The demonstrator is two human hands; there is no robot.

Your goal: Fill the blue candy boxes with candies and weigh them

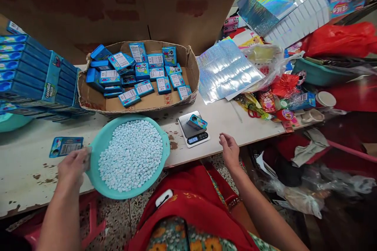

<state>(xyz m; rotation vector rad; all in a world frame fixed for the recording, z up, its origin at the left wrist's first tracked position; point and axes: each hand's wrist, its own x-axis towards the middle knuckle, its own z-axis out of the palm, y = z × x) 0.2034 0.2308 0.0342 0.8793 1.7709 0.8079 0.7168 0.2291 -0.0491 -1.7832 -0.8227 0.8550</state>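
So here's the setup: a teal bowl (96, 147) heaped with little pale candies (131, 156) hangs half off the front edge of the table (26, 172). The left hand (72, 168) is at its left rim, and the fingers look curled onto the edge, though the back of the hand hides most of them. The small blue box (197, 121) sits on the scale (185, 127), just right of the bowl. The right hand (229, 151) hovers beside the scale with fingers loose and half curled, holding nothing and touching nothing.

My take on doing this bit well: keep that right hand off the plate and off the table edge until the number settles, since any lean probably throws the reading. The box is a little skewed on the plate; I'd centre it. I'd also push the bowl further onto the table, because it looks tippy.

Behind all that is a cardboard tray (193, 71) of blue boxes (141, 72), a stack of cartons (32, 74) on the left and one flat pack (65, 146) near the left hand.
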